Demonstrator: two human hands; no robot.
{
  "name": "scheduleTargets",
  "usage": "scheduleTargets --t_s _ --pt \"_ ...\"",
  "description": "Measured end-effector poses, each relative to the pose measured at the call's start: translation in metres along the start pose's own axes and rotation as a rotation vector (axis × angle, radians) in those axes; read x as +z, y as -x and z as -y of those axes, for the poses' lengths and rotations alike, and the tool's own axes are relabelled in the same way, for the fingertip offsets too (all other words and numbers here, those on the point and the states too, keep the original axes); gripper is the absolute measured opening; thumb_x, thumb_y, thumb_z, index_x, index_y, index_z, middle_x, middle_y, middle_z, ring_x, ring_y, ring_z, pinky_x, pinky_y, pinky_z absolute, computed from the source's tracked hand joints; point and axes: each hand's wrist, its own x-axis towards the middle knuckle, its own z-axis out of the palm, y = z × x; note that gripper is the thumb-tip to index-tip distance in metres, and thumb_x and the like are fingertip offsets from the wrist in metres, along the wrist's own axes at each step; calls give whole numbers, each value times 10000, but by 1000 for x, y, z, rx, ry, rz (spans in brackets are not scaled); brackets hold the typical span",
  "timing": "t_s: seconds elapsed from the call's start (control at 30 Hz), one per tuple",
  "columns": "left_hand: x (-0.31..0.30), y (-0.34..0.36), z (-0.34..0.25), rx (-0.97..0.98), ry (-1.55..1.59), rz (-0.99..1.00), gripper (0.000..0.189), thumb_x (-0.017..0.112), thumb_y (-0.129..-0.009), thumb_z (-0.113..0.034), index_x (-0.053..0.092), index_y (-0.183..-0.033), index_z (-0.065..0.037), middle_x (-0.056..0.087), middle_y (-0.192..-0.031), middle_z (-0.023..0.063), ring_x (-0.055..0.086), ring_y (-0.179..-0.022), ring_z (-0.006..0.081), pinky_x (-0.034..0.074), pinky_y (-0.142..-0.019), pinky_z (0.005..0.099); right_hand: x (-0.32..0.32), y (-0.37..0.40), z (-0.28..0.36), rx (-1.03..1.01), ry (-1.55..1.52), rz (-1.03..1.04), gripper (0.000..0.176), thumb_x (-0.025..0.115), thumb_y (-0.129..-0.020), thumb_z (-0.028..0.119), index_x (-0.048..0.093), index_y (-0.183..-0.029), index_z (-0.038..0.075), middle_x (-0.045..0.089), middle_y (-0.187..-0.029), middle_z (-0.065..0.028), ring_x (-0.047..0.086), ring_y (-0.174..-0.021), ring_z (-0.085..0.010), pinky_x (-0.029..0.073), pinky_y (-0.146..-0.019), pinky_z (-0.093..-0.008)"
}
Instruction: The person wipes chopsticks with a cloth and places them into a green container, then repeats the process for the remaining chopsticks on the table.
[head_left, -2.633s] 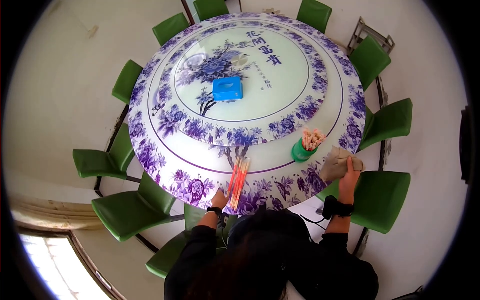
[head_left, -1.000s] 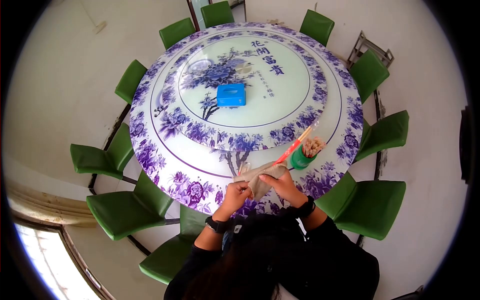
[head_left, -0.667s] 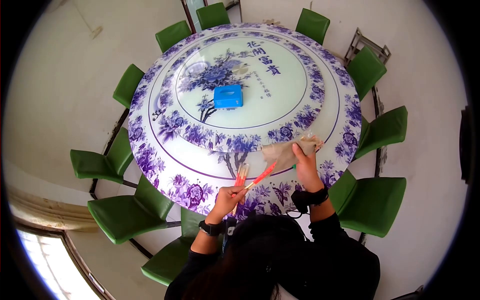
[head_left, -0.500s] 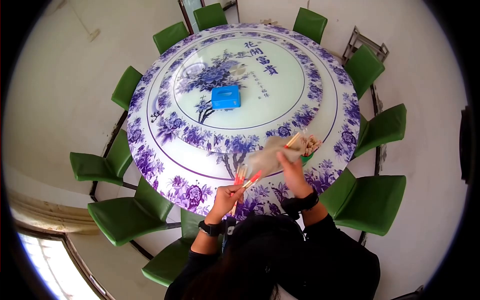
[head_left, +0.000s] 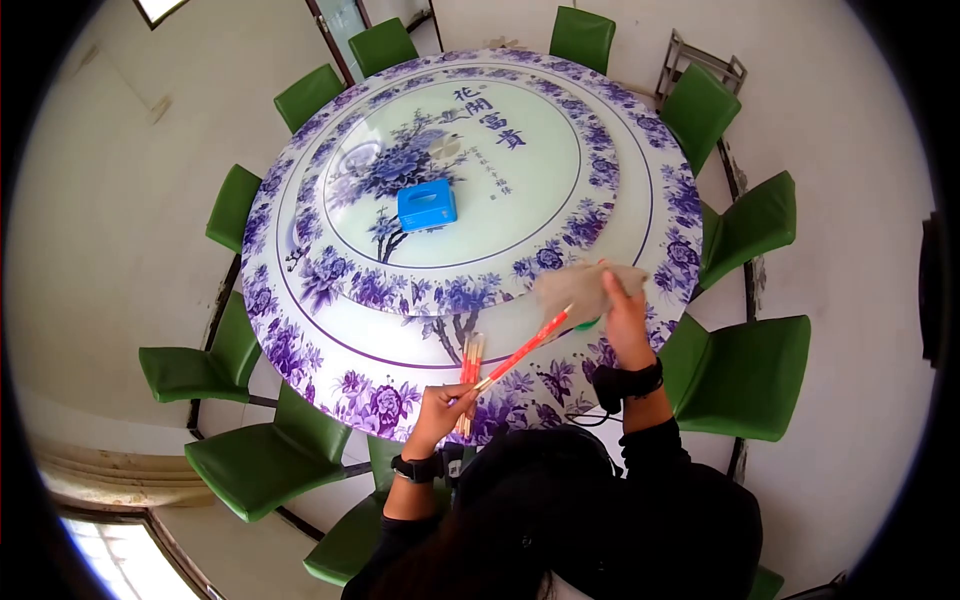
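My left hand (head_left: 440,412) pinches the lower end of a pair of chopsticks (head_left: 524,349), pale at the ends with a long red middle. They slant up to the right over the table, their upper tips right at the edge of a beige cloth (head_left: 575,287). That cloth is gripped by my right hand (head_left: 626,322), fingers bent round its right part. Beside my left hand lies a small bundle of similar red and pale chopsticks (head_left: 472,358). A green container (head_left: 587,324) peeks out under the cloth, mostly hidden.
The round table (head_left: 330,340) has a purple floral pattern and a raised turntable (head_left: 540,200). A blue tissue box (head_left: 427,206) sits on the turntable. Green chairs (head_left: 743,378) surround the table, close on both sides of me.
My right hand has drawn the cloth up and right, baring the chopsticks' red middle and covering most of the green container. My left hand keeps its pinch. The whole view has shifted slightly.
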Motion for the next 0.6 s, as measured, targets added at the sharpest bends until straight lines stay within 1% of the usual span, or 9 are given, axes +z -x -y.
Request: scheduleTargets --t_s 0.07,0.17,0.2,0.3,0.33,0.43,0.5,0.57,0.6 --pt "-3 -2 6 -19 7 -7 145 487 -796 -61 583 -807 46 519 -541 18 471 -476 61 381 -447 184 -25 -4 16 -27 14 -254 243 551 -768 154 498 -940 -9 519 -921 -48 488 -833 -114 380 -730 -234" --pt "-1 -10 5 -85 184 -109 167 472 -802 -75 575 -730 35 525 -538 37 493 -475 98 403 -463 213 -55 1 40 -159 9 -352 240 551 -769 149 498 -940 -11 519 -914 -47 490 -828 -121 383 -730 -239" --pt "-2 -15 3 -79 198 -80 172 465 -807 -92 555 -714 23 529 -545 47 503 -494 117 413 -505 231 -69 4 41 -165 10 -360 240 551 -769 149 498 -940 -11 519 -914 -47 490 -828 -121 383 -730 -239" --pt "13 -38 5 32 500 -8 115 466 -806 -85 535 -831 3 570 -701 67 519 -643 103 411 -603 211 -100 18 42 -184 61 -433 237 548 -772 145 499 -943 -12 520 -911 -50 490 -826 -120 380 -734 -240" --pt "15 -48 8 57 458 60 93 483 -797 -82 523 -833 -5 576 -773 71 514 -687 97 408 -629 205 -105 25 43 -190 111 -442 236 549 -772 143 498 -944 -11 520 -914 -51 489 -828 -119 380 -736 -240" --pt "38 -77 -6 29 246 75 74 507 -785 -81 521 -805 -11 581 -786 67 506 -666 88 403 -613 200 -119 42 46 -166 178 -493 236 547 -773 138 495 -949 -10 518 -921 -52 488 -832 -117 379 -741 -240" --pt "53 -100 -8 34 245 108 72 524 -773 -77 520 -805 -12 583 -801 59 497 -658 73 403 -617 198 -125 51 46 -136 192 -536 236 545 -774 136 493 -953 -10 517 -926 -52 487 -835 -117 379 -743 -241" --pt "68 -124 -2 36 348 164 92 521 -773 -77 531 -838 -11 580 -797 49 475 -622 61 397 -599 193 -130 59 46 -139 252 -574 252 528 -788 170 493 -972 1 520 -921 -53 496 -805 -119 389 -698 -228" --pt "76 -132 -7 -47 534 204 74 524 -764 -56 533 -816 -4 577 -793 60 455 -579 66 388 -584 189 -134 62 46 -147 247 -578 252 528 -788 170 493 -972 1 520 -921 -53 496 -805 -119 389 -698 -228"
